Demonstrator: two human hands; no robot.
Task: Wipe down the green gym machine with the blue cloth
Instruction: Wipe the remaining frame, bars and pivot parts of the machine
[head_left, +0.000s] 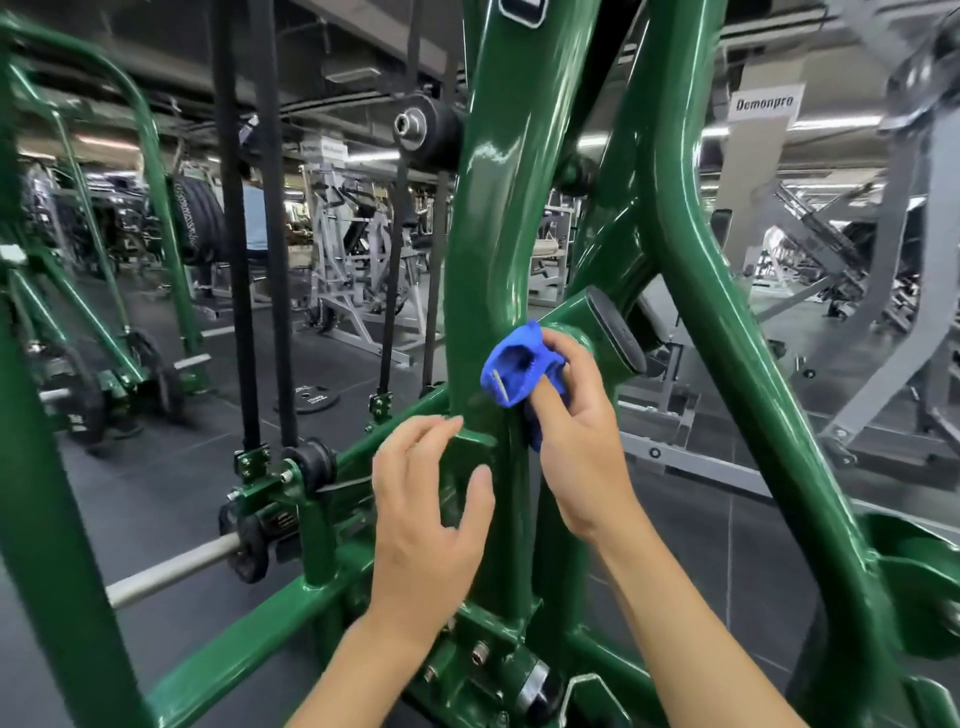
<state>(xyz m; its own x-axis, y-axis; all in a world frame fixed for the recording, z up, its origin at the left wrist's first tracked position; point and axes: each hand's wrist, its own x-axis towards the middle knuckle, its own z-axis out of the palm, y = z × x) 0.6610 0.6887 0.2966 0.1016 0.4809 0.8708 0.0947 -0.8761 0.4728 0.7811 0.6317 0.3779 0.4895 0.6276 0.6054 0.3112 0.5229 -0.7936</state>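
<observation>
The right hand (576, 431) has the blue cloth (511, 364) bunched in its fingers and pushed against the upright post (493, 208) of the green gym machine (727, 312), just where a stub tube (576, 317) with a black end cap (615, 332) branches off to the right. Lower and to the left, the left hand (421, 509) clasps a small bracket (467, 452) on the same post, fingers over its top and thumb on its face, seemingly to steady the person. The cloth looks light, soft and floppy, so it is best kept wadded in the palm; a loose tail already hangs below the fingers. The glossy paint should let it slide easily. I'd watch the joint's tight corners, the bracket's edges and the bolts (480, 652) near the base. There is open room up the post, while the slanted tube to the right and the black straps (234, 208) on the left hem in wider sweeps.
</observation>
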